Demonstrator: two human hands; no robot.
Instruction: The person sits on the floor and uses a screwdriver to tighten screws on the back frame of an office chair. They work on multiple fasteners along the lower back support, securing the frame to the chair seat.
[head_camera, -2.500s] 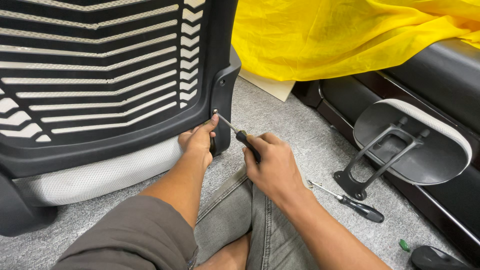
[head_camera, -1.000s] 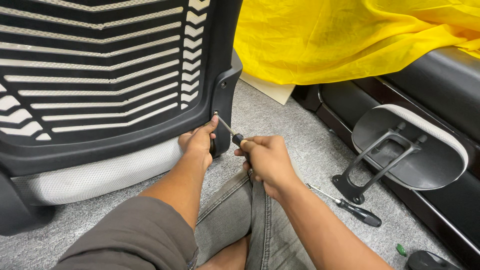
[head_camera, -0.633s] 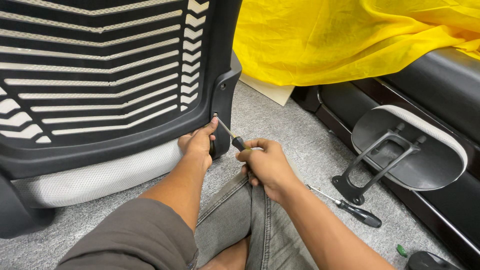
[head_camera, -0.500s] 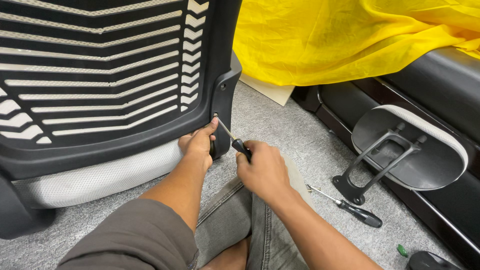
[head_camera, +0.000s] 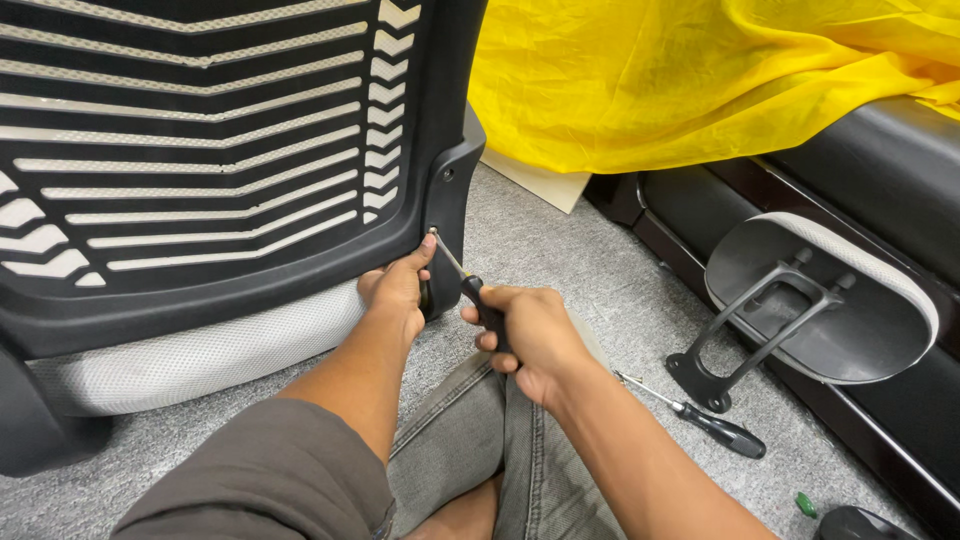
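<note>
A black slatted chair back (head_camera: 200, 150) lies on its side on the grey carpet. My right hand (head_camera: 530, 335) grips the black handle of a screwdriver (head_camera: 462, 280), whose thin shaft points up-left into a hole on the chair's black side bracket (head_camera: 450, 190). My left hand (head_camera: 398, 290) rests against the lower edge of that bracket, its fingertips touching the screwdriver tip. My grey-trousered legs lie below both hands.
A second black-handled screwdriver (head_camera: 700, 420) lies on the carpet to the right. Beside it leans a grey mesh headrest (head_camera: 850, 320) with a black bracket. Yellow cloth (head_camera: 700, 80) covers the back; black upholstered parts (head_camera: 880, 170) line the right side.
My right hand has shifted its grip and turned on the screwdriver handle while the tip stays at the bracket hole. My left hand has kept its place.
</note>
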